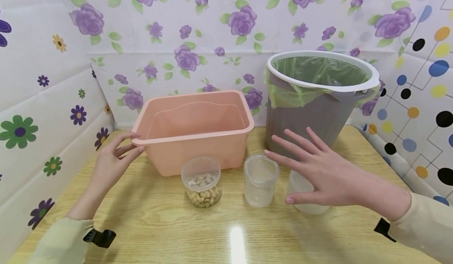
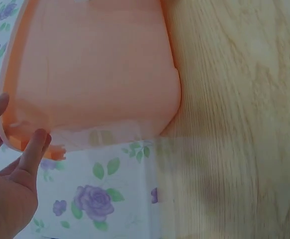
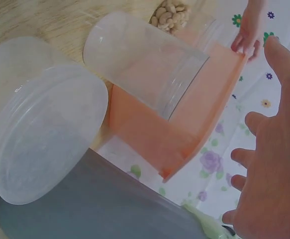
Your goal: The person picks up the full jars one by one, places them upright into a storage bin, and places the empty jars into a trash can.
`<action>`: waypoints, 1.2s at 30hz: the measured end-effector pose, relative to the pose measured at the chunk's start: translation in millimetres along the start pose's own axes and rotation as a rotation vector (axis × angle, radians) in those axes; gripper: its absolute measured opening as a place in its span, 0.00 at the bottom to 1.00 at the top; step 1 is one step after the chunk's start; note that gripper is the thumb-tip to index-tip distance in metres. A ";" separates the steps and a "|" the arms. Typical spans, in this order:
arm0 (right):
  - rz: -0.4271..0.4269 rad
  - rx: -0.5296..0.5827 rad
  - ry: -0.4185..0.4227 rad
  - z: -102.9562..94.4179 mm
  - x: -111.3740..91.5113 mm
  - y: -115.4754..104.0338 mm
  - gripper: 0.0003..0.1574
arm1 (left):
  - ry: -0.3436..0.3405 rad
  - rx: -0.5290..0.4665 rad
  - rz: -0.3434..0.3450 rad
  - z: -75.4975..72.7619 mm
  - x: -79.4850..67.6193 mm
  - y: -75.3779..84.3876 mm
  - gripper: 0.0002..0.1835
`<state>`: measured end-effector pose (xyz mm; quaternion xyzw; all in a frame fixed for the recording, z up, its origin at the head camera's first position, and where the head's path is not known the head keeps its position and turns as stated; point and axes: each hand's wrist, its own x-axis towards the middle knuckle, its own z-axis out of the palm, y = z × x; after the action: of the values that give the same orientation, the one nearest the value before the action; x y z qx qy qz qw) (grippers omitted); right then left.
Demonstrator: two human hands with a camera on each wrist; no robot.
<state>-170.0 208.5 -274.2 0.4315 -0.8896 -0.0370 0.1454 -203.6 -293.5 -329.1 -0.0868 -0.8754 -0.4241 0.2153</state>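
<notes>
The left hand (image 1: 110, 162) has its fingers clamped on the salmon-pink plastic tub (image 1: 166, 157) at its near left rim corner; the right hand (image 1: 322, 170) has fingers spread apart, empty, near the middle clear plastic jar (image 1: 259, 187). Dragging the tub could tip the cashew jar (image 1: 204, 197), right of the left fingers; no readable writing

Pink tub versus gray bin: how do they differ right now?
The pink tub is low and roughly rectangular, while the gray bin is taller with a rounded rim. A green bag lines the gray bin; no bag shows in the pink tub. The left hand holds the pink tub's rim at a corner, but neither hand grips the gray bin. Both stand upright, open-topped, on the wooden table.
</notes>
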 end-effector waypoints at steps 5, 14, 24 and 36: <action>-0.007 -0.001 0.005 -0.2 1.3 -0.2 0.59 | 0.000 -0.029 -0.086 3.4 5.1 0.0 0.30; -0.012 0.027 0.012 1.2 1.0 -5.4 0.61 | -0.001 -0.048 -0.134 15.4 17.3 8.6 0.32; -0.093 0.099 0.112 7.0 9.5 -16.2 0.64 | -0.084 -0.227 -0.149 24.7 28.3 18.6 0.35; -0.203 0.257 0.231 20.5 29.6 -40.3 0.65 | -0.179 -0.290 -0.156 24.9 42.3 11.2 0.37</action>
<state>-162.8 159.0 -294.8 0.5354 -0.8163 0.1120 0.1857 -245.2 -268.4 -315.9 -0.0861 -0.8248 -0.5518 0.0884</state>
